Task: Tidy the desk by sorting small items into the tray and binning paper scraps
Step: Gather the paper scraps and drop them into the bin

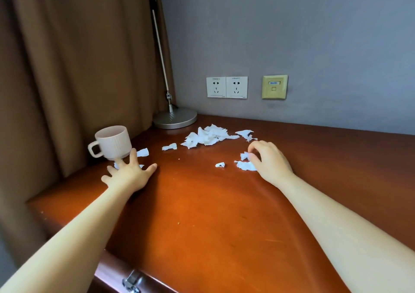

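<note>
White torn paper scraps lie scattered on the red-brown desk [202, 202]. The biggest heap [207, 136] sits at the back near the lamp base. My right hand [270, 161] curls its fingers around a scrap [244, 156], with another scrap [246, 165] under its thumb side. A tiny scrap [220, 164] lies just left of it. My left hand [129, 172] lies flat with fingers spread, covering a scrap [116, 165] in front of a beige ribbed mug [111, 142]. More scraps [143, 152] [169, 146] lie between the mug and the heap.
A silver lamp base [175, 118] with a thin arm stands in the back corner. A brown curtain [67, 68] hangs along the desk's left edge. Wall sockets [226, 87] sit above the desk. A metal latch [132, 281] shows at the front edge.
</note>
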Demonstrator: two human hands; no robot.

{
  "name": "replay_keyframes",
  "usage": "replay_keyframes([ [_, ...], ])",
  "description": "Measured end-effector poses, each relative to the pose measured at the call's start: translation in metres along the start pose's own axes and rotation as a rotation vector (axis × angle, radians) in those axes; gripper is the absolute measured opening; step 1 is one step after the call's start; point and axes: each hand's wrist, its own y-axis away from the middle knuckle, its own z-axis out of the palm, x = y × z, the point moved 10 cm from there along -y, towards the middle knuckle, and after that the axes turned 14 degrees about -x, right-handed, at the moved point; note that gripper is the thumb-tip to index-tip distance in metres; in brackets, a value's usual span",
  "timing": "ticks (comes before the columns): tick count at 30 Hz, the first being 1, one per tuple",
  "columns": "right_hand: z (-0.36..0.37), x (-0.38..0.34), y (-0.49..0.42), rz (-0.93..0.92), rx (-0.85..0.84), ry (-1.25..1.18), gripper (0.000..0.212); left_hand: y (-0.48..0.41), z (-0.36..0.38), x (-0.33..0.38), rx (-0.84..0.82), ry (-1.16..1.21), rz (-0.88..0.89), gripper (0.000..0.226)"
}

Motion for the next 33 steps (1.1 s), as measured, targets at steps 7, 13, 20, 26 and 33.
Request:
replay_keyframes([
  [7,0.037,-0.015,0.002,-0.090,-0.336,-0.039,0.065,-0.017,0.000,0.029,0.004,0.010,0.122,0.081],
  [13,0.044,-0.020,-0.001,-0.112,-0.374,-0.072,0.068,-0.022,0.012,0.074,-0.092,0.077,0.308,0.077],
  [20,0.055,-0.047,-0.009,-0.152,-0.374,-0.136,0.060,-0.007,0.010,0.116,-0.069,0.176,0.612,0.061],
  [26,0.041,-0.054,-0.013,-0.135,-0.232,0.122,0.063,-0.026,-0.002,0.106,0.066,0.004,0.363,0.062],
  [33,0.043,-0.058,-0.015,-0.163,-0.237,0.042,0.048,-0.032,0.009,0.122,0.052,0.150,0.440,0.044],
])
